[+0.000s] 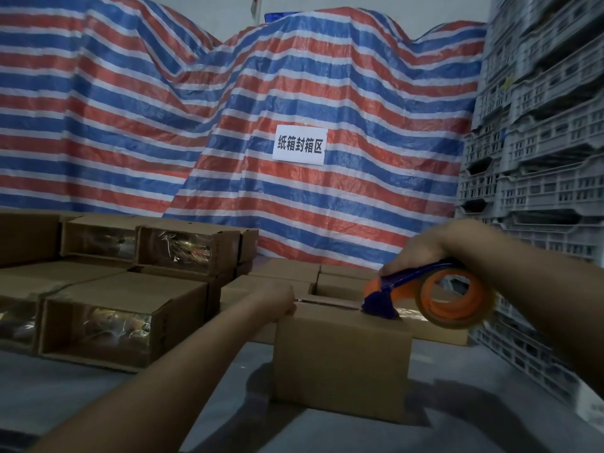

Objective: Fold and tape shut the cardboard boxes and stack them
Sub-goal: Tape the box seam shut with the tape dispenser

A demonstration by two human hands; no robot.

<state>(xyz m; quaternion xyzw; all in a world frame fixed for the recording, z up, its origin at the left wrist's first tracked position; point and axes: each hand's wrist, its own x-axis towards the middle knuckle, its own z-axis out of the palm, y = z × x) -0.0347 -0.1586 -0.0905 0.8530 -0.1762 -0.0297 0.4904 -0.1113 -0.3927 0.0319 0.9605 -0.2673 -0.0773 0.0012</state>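
One cardboard box (pixel 341 358) stands upright on the grey floor (pixel 81 387) in the lower middle of the view, its top flaps folded down. The left hand (pixel 277 302) rests on the box's top left edge with the fingers curled over it, holding the box in place. The right hand (pixel 421 246) is closed around the handle of one blue tape dispenser (pixel 405 289), which carries one roll of clear tape (pixel 457 299) on an orange core; the dispenser's blue nose touches the top of the box near its right side, and a shiny strip of tape lies just beside it. Just behind this box sit more boxes with open tops (pixel 340 286); how many cannot be told, and nothing shows inside the one visible opening. To the left lie the taped boxes (pixel 137 289), stacked in two layers, three of them showing ends covered in glossy clear tape; the full count is hidden. Behind everything hangs one red, white and blue striped tarpaulin (pixel 163 109) bearing one white paper sign (pixel 300 146) with black characters. On the right rises a stack of grey plastic crates (pixel 542 142).
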